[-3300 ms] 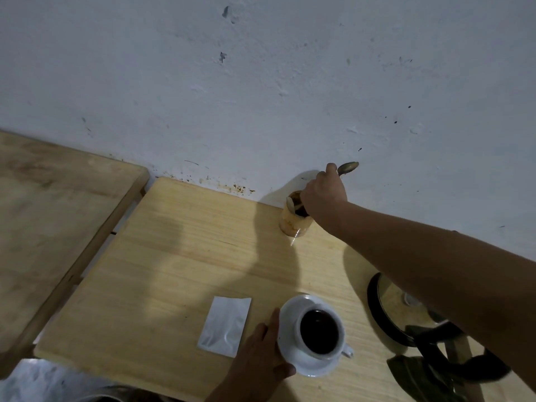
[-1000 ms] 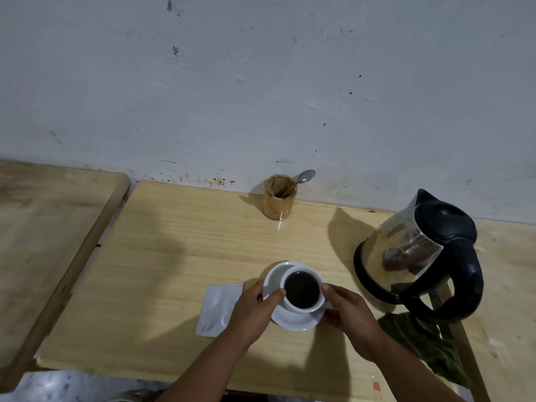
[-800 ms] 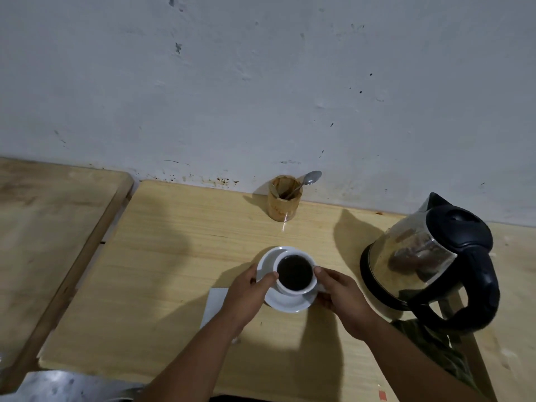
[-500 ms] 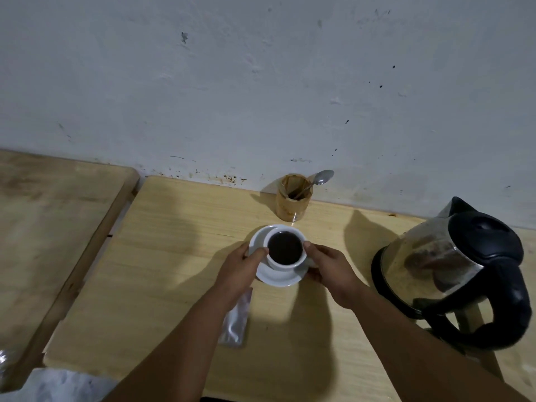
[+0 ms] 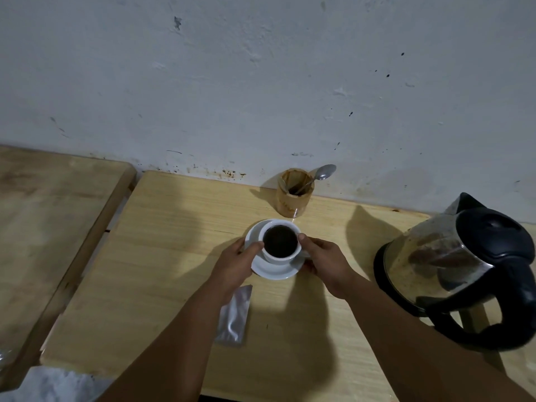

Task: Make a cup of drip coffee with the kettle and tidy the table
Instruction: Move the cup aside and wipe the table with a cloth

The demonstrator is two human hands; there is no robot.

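since a second ago i see the cup (image 5: pixel 280 244) and its saucer (image 5: pixel 274 267) have travelled away from the near edge toward the wall, and they now sit just in front of the brown glass (image 5: pixel 293 195); the white sachet (image 5: pixel 233 317), once beside the saucer, is now left behind under my left forearm. the left hand (image 5: pixel 235 265) is closed on the saucer's left rim, thumb resting against the cup's side. the right hand (image 5: pixel 327 262) is closed on the right side, thumb on the cup's rim and fingers curled under the saucer edge. i cannot tell whether the saucer is touching the table (image 5: pixel 174 250) or held just above it. the cup is white and full of dark coffee, upright and centred on the saucer. the brown glass stands near the wall (image 5: pixel 261 82) with a spoon (image 5: pixel 319 176) leaning out of it to the right, bowl end up. the kettle (image 5: pixel 461 271), with its black lid and handle, stands well to the right of the cup, apart from both hands. a second wooden table (image 5: pixel 52 216) lies to the left across a narrow gap.
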